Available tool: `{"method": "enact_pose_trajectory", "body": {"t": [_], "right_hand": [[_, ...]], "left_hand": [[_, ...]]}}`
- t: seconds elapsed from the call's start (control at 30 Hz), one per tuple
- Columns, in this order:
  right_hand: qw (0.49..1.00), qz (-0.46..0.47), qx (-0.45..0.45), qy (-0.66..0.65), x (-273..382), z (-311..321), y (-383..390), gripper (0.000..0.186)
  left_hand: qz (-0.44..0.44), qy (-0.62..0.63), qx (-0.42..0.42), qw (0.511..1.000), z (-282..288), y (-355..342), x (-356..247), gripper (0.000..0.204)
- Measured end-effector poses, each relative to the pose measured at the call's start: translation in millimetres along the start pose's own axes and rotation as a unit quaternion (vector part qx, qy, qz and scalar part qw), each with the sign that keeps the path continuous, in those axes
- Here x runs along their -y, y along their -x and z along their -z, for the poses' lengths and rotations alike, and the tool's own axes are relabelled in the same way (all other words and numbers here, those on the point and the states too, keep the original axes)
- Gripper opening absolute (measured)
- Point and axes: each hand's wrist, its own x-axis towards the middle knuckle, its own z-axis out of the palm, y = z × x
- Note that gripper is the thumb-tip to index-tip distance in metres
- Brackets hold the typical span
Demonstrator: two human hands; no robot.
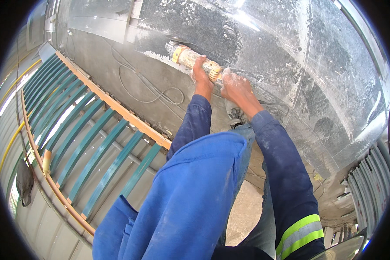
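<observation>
Both hands hold a dusty, cream-yellow angle grinder (185, 56) over the near-left edge of a large grey sheet (264, 52) smeared with white dust. My left hand (201, 79) is closed around the middle of the grinder's body, thumb on top. Behind it, my right hand (238, 90) wraps the rear end, its fingers coated in white powder. The grinder's head points left at the sheet's edge; its disc can hardly be made out. A power cord (271, 103) shows beside my right wrist.
A grey cable (154, 91) lies in loops on the floor to the left. Further left stands a row of teal slats (89, 138) between wooden rails, with a dark bag (24, 184) hanging beyond. Grey slats (368, 186) are stacked at the lower right.
</observation>
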Motion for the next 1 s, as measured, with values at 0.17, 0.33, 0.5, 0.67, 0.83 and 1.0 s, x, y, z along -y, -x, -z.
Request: {"method": "enact_pose_trajectory", "body": {"t": [0.17,0.33,0.5,0.67,0.83,1.0], "right_hand": [[1.000,-0.009,0.012,0.002,-1,8,18,0.031],[0.999,-0.024,0.027,0.005,-2,14,43,0.030],[0.999,-0.033,0.038,0.005,-2,14,31,0.031],[0.999,-0.026,0.041,0.002,4,9,6,0.033],[0.999,-0.016,0.031,0.009,1,9,11,0.036],[0.999,-0.030,0.029,0.018,-2,18,42,0.037]], "left_hand": [[0.009,-0.011,-0.029,0.999,1,16,10,0.020],[0.002,0.001,-0.019,1.000,7,35,23,0.019],[-0.021,0.007,-0.010,1.000,-3,32,16,0.017],[-0.016,-0.005,-0.014,1.000,0,10,4,0.018],[0.000,-0.001,-0.013,1.000,-1,15,4,0.018],[0.006,-0.005,-0.025,1.000,6,33,27,0.022]]}}
